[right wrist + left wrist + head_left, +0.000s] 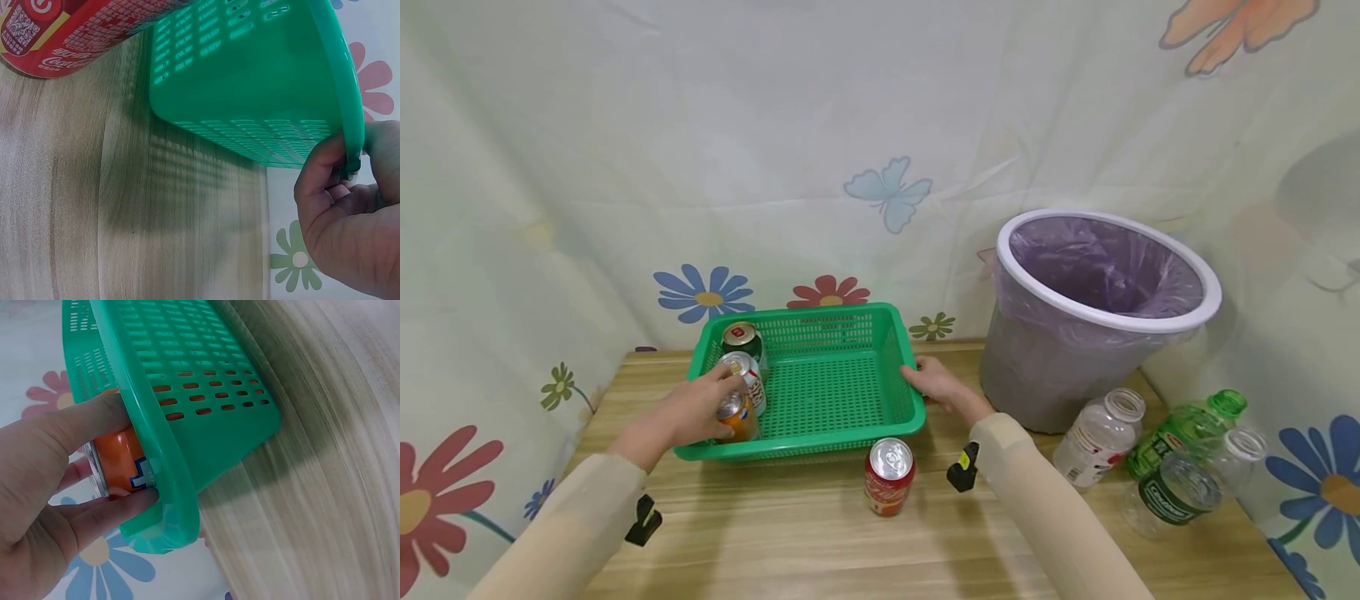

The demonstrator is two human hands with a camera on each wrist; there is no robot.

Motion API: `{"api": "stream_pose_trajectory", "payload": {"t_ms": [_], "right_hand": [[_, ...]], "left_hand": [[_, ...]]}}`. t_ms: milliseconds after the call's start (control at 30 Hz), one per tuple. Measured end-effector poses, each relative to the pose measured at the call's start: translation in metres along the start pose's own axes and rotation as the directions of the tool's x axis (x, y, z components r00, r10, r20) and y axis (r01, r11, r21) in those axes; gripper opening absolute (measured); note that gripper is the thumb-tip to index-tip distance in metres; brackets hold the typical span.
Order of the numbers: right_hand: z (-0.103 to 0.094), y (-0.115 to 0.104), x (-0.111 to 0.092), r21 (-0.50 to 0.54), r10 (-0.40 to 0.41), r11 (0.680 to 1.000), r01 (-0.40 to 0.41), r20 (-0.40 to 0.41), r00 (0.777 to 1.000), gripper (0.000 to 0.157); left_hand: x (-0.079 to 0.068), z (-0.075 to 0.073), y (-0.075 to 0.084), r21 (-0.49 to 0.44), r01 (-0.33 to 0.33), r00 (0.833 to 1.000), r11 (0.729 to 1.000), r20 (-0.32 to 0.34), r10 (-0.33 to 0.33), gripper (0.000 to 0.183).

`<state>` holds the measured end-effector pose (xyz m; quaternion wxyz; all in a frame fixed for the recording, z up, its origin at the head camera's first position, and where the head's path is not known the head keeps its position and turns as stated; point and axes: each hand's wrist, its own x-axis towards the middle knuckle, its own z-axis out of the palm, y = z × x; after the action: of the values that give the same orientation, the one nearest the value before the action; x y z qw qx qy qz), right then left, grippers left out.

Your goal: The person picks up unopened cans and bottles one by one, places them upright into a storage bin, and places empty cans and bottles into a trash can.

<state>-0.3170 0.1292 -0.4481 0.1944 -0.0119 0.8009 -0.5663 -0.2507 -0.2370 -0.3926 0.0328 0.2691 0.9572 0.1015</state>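
Note:
A green plastic basket with slotted walls stands on the wooden table. In its front left corner, my left hand grips an orange can; the left wrist view shows the thumb and fingers around this can beside the basket's rim. Behind it in a row, a white can and a dark green can stand along the left wall. My right hand holds the basket's right rim, fingers curled round it in the right wrist view. A red Coca-Cola can stands upright on the table before the basket.
At the back right is a grey bin lined with a purple bag. In front of it stand a clear bottle, a green bottle and a clear bottle with a dark green label. A patterned curtain hangs behind the table.

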Motion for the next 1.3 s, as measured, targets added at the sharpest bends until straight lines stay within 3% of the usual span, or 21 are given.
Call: {"api": "stream_pose_trajectory", "payload": {"t_ms": [300, 867, 1300], "right_hand": [[-0.001, -0.0012, -0.0021, -0.007, -0.005, 1.0, 0.005, 0.018, 1.0, 0.037], [0.0004, -0.0009, -0.0028, -0.005, -0.004, 1.0, 0.004, 0.006, 1.0, 0.038], [-0.0002, -0.0042, -0.0053, -0.007, -0.002, 1.0, 0.002, 0.019, 1.0, 0.04]], "left_hand": [[0.0045, -0.0019, 0.006, 0.015, 0.041, 0.999, 0.999, 0.028, -0.041, 0.053], [0.0028, 0.0028, 0.0075, 0.032, 0.03, 0.999, 0.999, -0.011, -0.03, 0.053], [0.0015, -0.0001, 0.0096, 0.036, 0.023, 1.0, 0.999, 0.006, -0.024, 0.055]]}}
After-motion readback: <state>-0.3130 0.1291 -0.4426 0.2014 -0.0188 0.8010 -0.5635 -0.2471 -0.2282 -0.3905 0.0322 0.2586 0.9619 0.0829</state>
